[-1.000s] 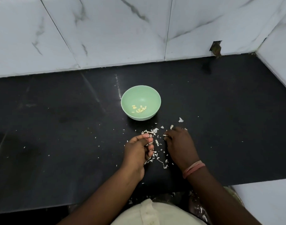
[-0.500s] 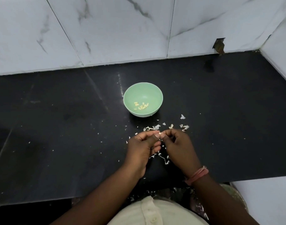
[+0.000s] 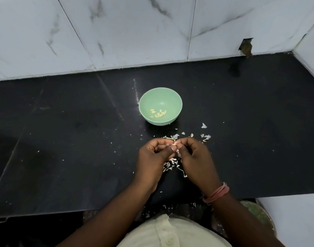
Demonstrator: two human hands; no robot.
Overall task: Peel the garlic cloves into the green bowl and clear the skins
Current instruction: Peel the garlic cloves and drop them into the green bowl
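Garlic clove: a small clove (image 3: 174, 144) sits pinched between the fingertips of both hands, just above the counter; most of it is hidden by the fingers.
Left hand: the left hand (image 3: 153, 158) has its fingers curled and its thumb pressed against the clove from the left side.
Right hand: the right hand (image 3: 195, 157) is curled the same way, its thumb and forefinger pinching the clove from the right; the two hands touch at the fingertips.
Green bowl: the green bowl (image 3: 172, 97) stands on the counter beyond the hands, apart from them, slightly toward the left hand's side.
Peeled cloves: several pale peeled cloves (image 3: 158, 113) lie at the bottom of the bowl.
Skins: white skins (image 3: 170, 164) lie under and between the hands; more scraps (image 3: 205, 137) are scattered just beyond the right hand's knuckles, between hands and bowl.
Writing: no readable lettering shows on anything.
Counter: the black counter (image 3: 63, 139) carries tiny white flecks on both sides of the hands.
Wristband: a pink band (image 3: 217, 193) wraps the right wrist.
Wall: white marbled tiles (image 3: 117, 32) rise far beyond the bowl, with a small dark notch (image 3: 245, 46) well beyond the right hand.
Shirt: a cream buttoned shirt (image 3: 170, 232) shows beneath the forearms.
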